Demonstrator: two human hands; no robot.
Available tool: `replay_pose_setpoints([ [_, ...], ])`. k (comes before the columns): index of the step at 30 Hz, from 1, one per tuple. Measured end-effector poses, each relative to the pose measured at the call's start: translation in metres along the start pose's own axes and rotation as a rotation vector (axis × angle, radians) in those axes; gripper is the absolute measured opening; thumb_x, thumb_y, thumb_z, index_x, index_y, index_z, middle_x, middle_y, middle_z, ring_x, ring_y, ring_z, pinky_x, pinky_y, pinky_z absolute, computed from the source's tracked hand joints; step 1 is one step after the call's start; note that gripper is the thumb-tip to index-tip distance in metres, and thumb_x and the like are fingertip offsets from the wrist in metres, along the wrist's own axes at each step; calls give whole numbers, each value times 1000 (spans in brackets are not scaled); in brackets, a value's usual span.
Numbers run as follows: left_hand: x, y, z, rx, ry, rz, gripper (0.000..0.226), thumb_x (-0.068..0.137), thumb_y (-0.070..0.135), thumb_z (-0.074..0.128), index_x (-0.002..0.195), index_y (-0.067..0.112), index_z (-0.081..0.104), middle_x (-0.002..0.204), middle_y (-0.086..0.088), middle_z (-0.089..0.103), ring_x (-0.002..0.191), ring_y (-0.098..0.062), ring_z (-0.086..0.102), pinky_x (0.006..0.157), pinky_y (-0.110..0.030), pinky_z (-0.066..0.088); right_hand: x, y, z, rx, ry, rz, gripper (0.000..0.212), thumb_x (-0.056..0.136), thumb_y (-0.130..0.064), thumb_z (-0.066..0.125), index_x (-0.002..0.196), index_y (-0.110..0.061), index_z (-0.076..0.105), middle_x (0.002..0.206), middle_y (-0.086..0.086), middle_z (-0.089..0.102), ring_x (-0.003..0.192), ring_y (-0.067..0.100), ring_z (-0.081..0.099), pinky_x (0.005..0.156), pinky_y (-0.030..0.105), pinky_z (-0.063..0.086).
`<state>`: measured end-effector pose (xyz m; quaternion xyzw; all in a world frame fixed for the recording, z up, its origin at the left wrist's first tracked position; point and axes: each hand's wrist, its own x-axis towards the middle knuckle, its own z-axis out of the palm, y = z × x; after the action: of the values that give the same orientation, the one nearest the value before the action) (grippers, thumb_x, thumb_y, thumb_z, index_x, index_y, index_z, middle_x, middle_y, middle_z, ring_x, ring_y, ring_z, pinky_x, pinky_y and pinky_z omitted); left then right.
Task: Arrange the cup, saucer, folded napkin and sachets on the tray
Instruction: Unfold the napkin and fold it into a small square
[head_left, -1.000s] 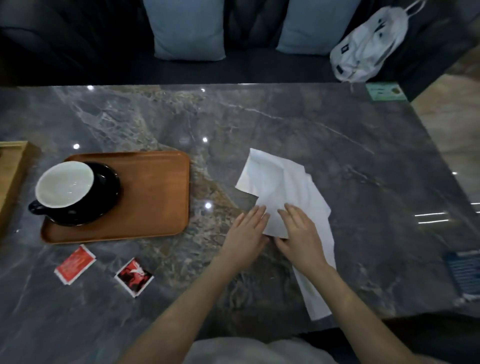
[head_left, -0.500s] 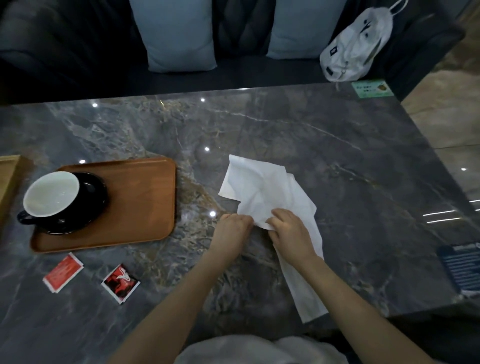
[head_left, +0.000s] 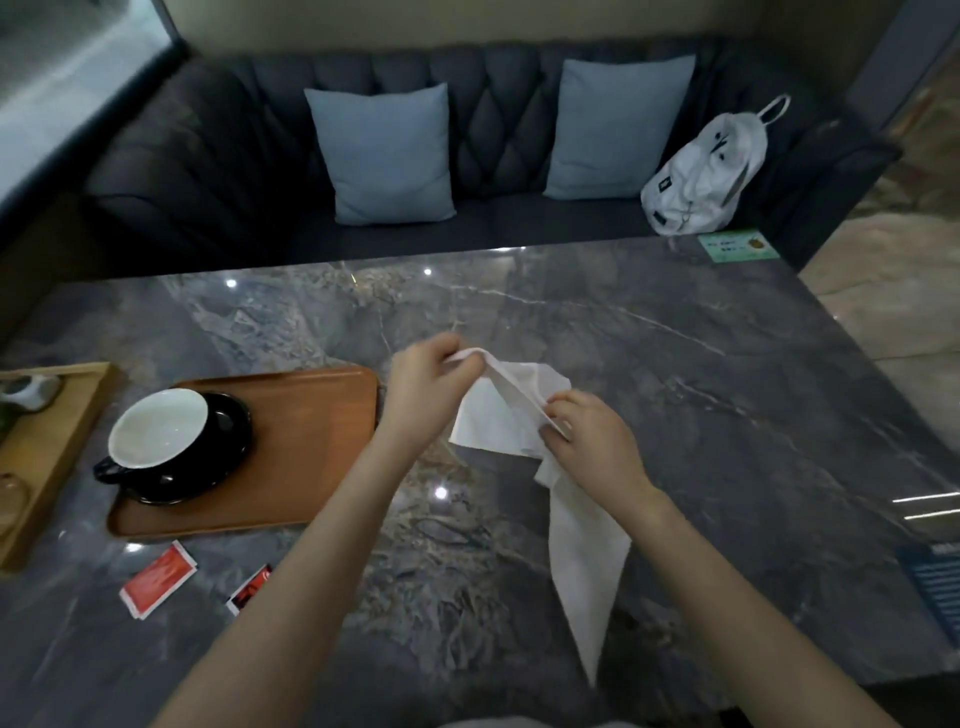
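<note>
Both hands are pinching the white napkin (head_left: 498, 415) above the marble bench (head_left: 675, 415): the left hand (head_left: 423, 387) is gripping its upper edge, the right hand (head_left: 587, 447) a lower fold, its tail hanging down. The cup (head_left: 158, 428) is sitting on its saucer (head_left: 228, 431) on the tray (head_left: 311, 441), while two red sachets (head_left: 158, 578), one seemingly half hidden by the left forearm, are lying just beside it.

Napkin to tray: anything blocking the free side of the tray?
Nothing visible does. The cup and saucer fill the left of the tray; its right half, nearest the napkin, is bare.
</note>
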<state>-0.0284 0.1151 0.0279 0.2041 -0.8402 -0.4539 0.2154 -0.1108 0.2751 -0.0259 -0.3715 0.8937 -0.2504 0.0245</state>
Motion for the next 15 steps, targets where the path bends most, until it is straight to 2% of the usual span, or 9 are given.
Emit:
replay_pose_setpoints([
  [3,7,11,-14,-103,55,-21,29,77,27,51,58,5,50,52,7,46,53,-6,39,52,-23,31,4,0,-9,106,15,46,18,87,-15,58,98,-6,70,108,5,67,99,22,60,82,32,45],
  [4,10,12,-19,-142,75,-32,31,77,29,50,61,2,51,56,-1,52,56,-12,44,55,-29,36,5,1,-11,142,6,59,17,87,-15,59,95,-7,71,105,6,68,96,23,61,80,32,45],
  [6,17,12,-26,-230,123,-56,40,78,34,49,74,-6,51,78,-28,61,70,-36,55,64,-45,47,9,2,-18,207,-16,105,15,86,-15,60,91,-8,72,96,4,70,89,21,62,74,25,43],
  [8,22,15,-34,-304,154,-71,39,83,35,47,75,-4,48,86,-33,59,80,-43,57,74,-53,47,14,1,-26,283,-28,161,13,86,-15,60,85,-12,72,80,-2,66,79,14,59,62,8,38],
  [9,23,18,-38,-319,180,-69,34,87,31,45,70,1,46,79,-29,56,75,-39,54,71,-49,46,16,-1,-32,301,-32,182,14,86,-14,59,78,-16,71,72,-6,62,73,12,55,58,6,37],
  [11,23,20,-45,-339,254,-56,26,94,21,40,69,13,46,68,-7,47,65,-15,46,65,-33,38,21,-2,-42,385,-28,218,19,88,-14,57,71,-18,66,62,-9,55,64,9,49,54,9,35],
  [12,24,20,-48,-347,276,-56,25,95,20,39,73,14,48,70,-1,46,66,-11,43,65,-30,37,24,-4,-46,469,-26,243,19,89,-15,56,73,-12,67,63,-5,56,63,9,48,53,11,34],
  [14,25,17,-52,-312,274,-88,25,96,22,38,76,13,50,74,-1,49,70,-11,45,66,-28,38,29,-9,-57,616,-19,291,28,91,-20,54,75,1,64,68,6,53,65,16,47,58,26,34],
  [15,25,16,-54,-283,252,-118,26,96,23,37,75,13,50,74,-2,49,70,-11,45,65,-25,39,31,-12,-62,667,-25,307,34,91,-25,53,75,4,62,70,9,52,67,18,47,61,29,33],
])
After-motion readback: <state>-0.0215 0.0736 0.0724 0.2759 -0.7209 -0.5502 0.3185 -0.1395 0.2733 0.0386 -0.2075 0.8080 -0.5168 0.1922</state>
